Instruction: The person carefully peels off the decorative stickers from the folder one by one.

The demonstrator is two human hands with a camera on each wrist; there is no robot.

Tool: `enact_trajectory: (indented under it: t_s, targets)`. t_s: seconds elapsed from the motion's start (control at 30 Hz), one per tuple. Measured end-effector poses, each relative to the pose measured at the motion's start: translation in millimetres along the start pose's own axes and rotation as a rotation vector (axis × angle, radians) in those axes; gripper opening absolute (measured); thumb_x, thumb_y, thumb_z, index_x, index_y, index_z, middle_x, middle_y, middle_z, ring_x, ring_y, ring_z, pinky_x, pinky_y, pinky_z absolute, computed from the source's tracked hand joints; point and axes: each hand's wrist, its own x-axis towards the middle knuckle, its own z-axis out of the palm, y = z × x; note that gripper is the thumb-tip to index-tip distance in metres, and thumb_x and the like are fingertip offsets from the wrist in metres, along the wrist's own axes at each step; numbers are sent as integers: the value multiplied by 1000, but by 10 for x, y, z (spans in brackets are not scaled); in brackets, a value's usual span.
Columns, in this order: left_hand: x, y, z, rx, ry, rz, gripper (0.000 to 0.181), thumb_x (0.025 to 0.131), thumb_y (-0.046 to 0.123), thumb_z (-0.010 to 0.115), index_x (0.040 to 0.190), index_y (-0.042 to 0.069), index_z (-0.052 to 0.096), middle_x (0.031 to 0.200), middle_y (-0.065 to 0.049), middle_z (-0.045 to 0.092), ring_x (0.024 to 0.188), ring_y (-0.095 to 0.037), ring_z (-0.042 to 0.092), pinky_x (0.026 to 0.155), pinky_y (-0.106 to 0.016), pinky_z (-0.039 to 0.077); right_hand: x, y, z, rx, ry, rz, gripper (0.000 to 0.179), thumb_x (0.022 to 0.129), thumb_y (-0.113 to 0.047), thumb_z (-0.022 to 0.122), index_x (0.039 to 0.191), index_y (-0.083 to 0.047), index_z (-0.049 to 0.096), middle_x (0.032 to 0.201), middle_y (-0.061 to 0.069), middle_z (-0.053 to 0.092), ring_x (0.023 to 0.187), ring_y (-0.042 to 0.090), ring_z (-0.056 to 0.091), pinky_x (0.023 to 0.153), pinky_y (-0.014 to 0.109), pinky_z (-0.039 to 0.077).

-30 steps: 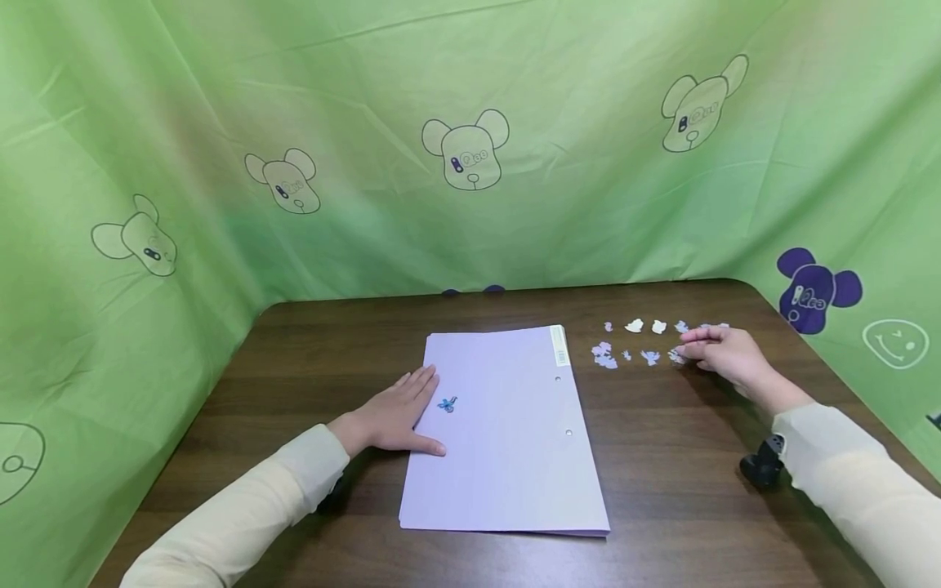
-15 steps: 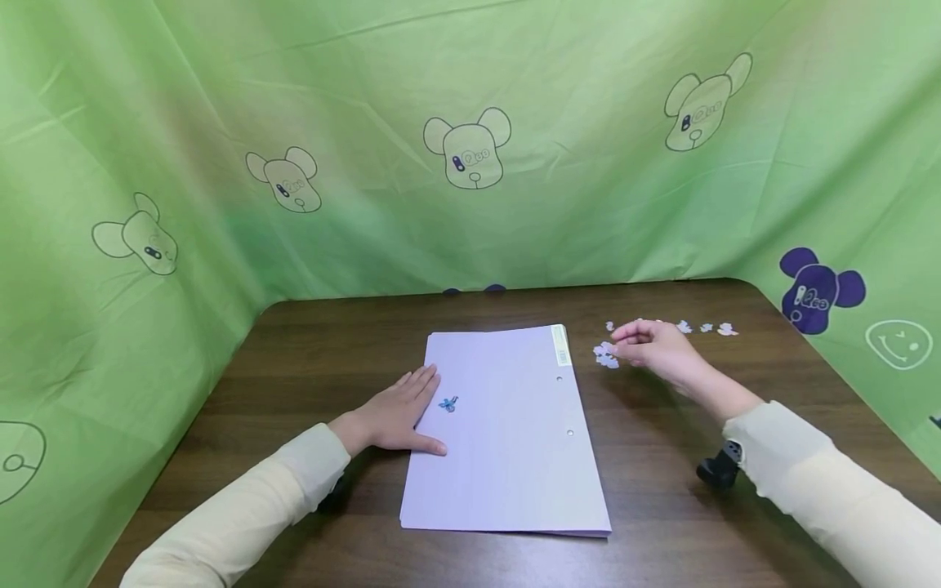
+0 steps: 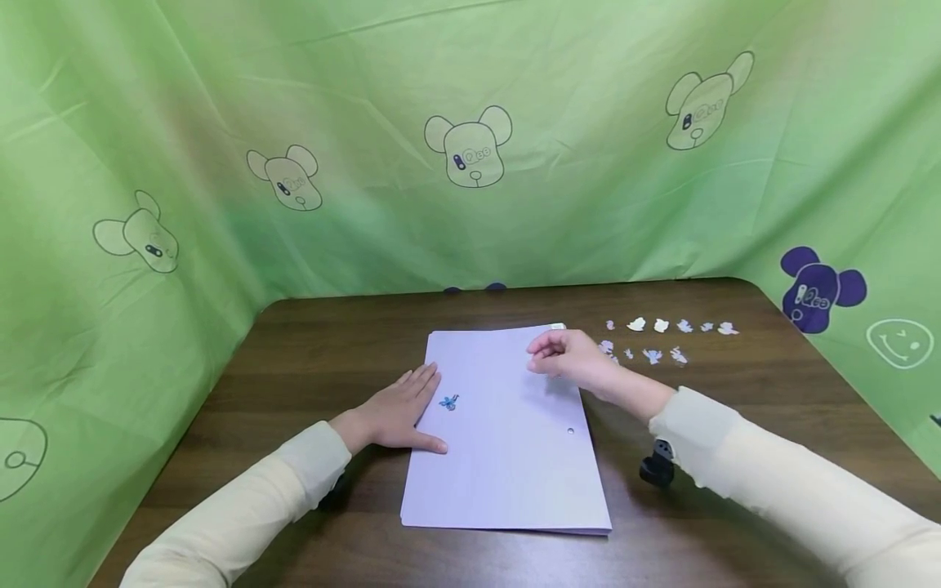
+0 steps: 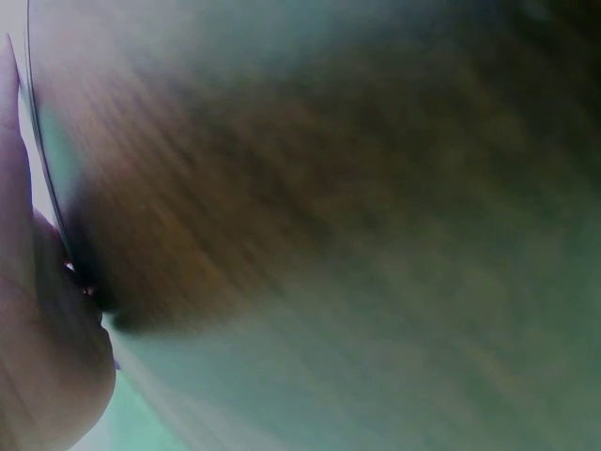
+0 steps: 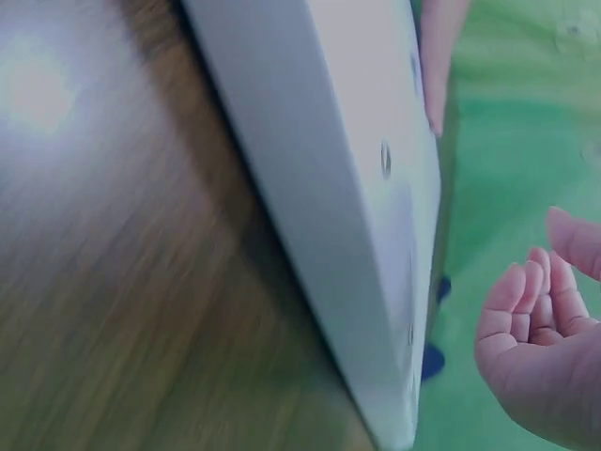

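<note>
A white folder-like pad [image 3: 500, 474] with punched holes lies on the table. My left hand [image 3: 397, 412] rests flat on its left edge, fingers straight and thumb spread. Beside those fingers sits a small blue flower-like sticker [image 3: 449, 403]. My right hand [image 3: 569, 358] hangs over the pad's upper right corner, fingers and thumb curled towards each other. In the right wrist view the right hand [image 5: 540, 348] shows a gap between thumb and fingers; I cannot tell whether a tiny piece is held. The left wrist view shows part of the left hand [image 4: 47, 348] by the pad's edge.
Several small pale cutouts lie in two rows at the right, among them a white one [image 3: 636, 325] and a bluish one [image 3: 652, 356]. The brown table [image 3: 323, 351] is backed by a green cloth [image 3: 367, 237]. A black wrist device [image 3: 657, 465] hangs under the right sleeve.
My right hand has moved left, from the far right cutouts past the nearer ones to above the pad. My left hand and the blue sticker have stayed in place.
</note>
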Motion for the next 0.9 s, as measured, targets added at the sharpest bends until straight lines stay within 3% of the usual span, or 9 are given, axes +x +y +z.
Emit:
enact_trajectory:
  t_s: [0.37,0.6,0.9]
  targets:
    - [20,-2,9,-10,-22,-28,121,75,87,42,156,5,4,162,-10,-2,147,-20,-4,117,-36,4,174,-139,479,12,-138,-38,31,83,-4,74,108,11,62,85,5,64,78,15,58,70,33,53]
    - [18,0,9,-6,-20,-30,121,76,86,43,155,3,5,162,-13,-1,147,-22,-2,117,-38,5,280,-194,743,-83,-242,-59,28,83,-4,74,106,8,64,85,3,65,76,13,59,65,25,50]
    - [19,-8,4,-14,-22,-21,120,77,85,44,155,3,5,162,-12,-3,147,-22,-5,117,-37,2,445,-177,931,-130,-333,-71,23,83,-4,75,102,5,66,82,2,63,70,11,57,61,26,49]
